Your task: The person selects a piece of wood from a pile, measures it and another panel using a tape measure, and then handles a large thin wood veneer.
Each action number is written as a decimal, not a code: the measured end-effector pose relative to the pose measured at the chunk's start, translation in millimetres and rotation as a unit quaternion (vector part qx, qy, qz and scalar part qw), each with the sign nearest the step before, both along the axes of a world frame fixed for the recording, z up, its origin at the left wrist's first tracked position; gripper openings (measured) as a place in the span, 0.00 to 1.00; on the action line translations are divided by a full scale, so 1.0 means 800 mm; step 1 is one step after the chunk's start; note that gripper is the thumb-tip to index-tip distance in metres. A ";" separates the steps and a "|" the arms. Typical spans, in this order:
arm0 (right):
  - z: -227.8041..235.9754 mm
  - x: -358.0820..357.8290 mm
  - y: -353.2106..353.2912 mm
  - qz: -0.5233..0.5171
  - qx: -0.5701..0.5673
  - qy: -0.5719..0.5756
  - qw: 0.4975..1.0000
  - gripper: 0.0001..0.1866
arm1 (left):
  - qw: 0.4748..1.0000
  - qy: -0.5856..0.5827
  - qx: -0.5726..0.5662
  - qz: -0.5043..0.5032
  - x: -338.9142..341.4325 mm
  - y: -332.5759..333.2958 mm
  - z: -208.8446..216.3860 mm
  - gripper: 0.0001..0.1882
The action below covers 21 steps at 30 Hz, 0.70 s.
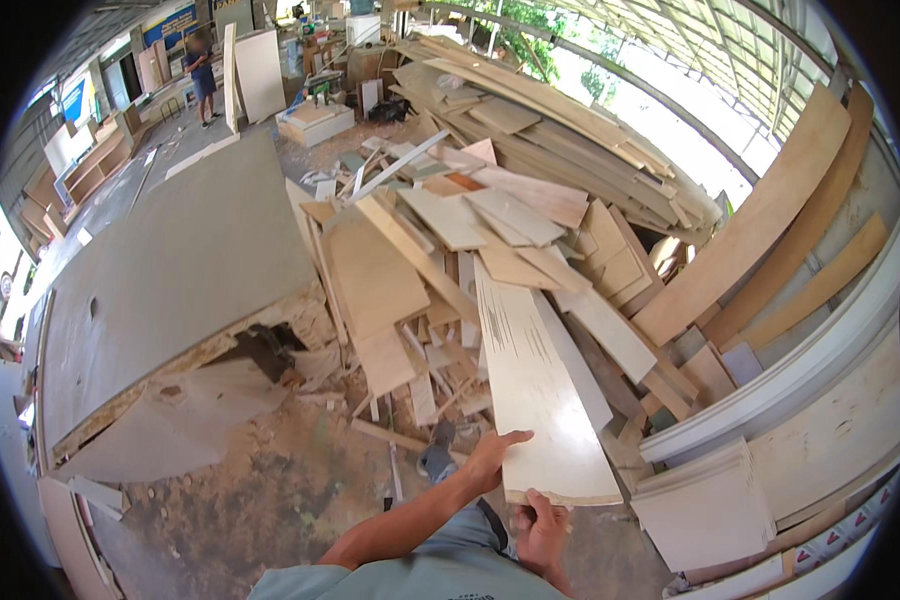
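long pale board [538, 385] gripped at its near end: left hand [490, 455] clamped on the left edge, right hand [542, 528] pinching the bottom edge from below, sharing the weight. far end propped on the scrap pile [440, 260], beside the big grey panel [170, 270].

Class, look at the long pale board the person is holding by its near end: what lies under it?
Under the long pale board lies a heap of offcuts, strips and panels crossing at angles. The left hand and right hand grip its near end. The ground directly beneath is covered.
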State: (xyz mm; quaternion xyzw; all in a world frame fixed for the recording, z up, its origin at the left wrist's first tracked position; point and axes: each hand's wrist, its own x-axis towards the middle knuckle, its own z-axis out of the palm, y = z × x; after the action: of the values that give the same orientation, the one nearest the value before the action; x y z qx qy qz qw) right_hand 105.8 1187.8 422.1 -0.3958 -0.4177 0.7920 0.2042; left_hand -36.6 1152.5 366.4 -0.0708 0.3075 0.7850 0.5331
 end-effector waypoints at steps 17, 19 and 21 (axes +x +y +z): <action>-0.215 0.246 0.120 0.272 -0.059 -0.094 0.956 0.31 | 0.982 0.154 -0.107 0.035 0.200 -0.218 -0.028 0.21; -0.185 0.213 0.088 0.275 -0.131 -0.065 0.950 0.30 | 0.974 0.180 -0.136 0.022 0.227 -0.247 -0.030 0.20; -0.171 0.199 0.041 0.259 -0.163 -0.039 0.951 0.27 | 0.968 0.182 -0.170 0.010 0.265 -0.268 -0.025 0.19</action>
State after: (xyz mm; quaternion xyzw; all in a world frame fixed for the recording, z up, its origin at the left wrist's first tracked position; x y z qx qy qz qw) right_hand 265.4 1220.9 285.6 -0.3325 -0.3787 0.8589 -0.0917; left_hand 175.6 938.2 346.4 -0.0192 0.5280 0.7261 0.4400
